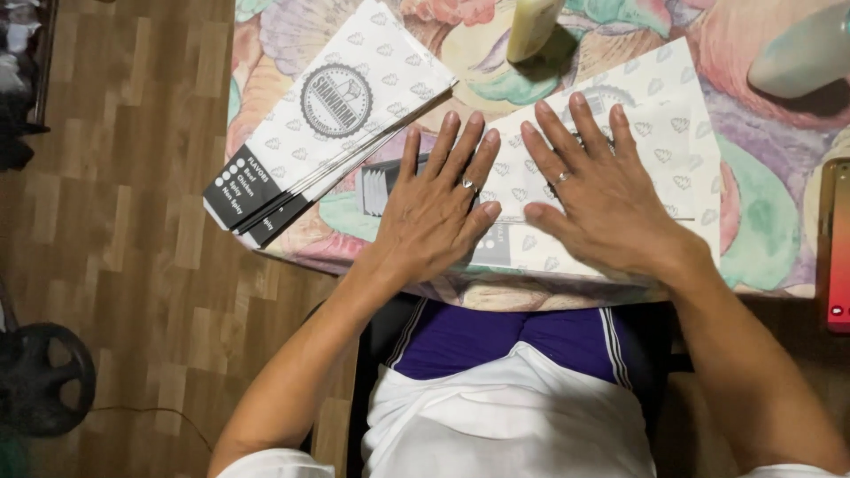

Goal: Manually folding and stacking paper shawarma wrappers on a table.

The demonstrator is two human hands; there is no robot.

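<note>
A table [761,230] with a shell-patterned cloth stands over wood floor [142,221]. The left hand [438,208] and right hand [602,199], fingers spread flat, press a paper sheet [673,133] at the near edge; a paper stack [328,115] covers the left corner.

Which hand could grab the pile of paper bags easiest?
Probably the left hand. It lies flat on the sheet right beside the stack of paper bags, while the right hand presses farther away.
</note>
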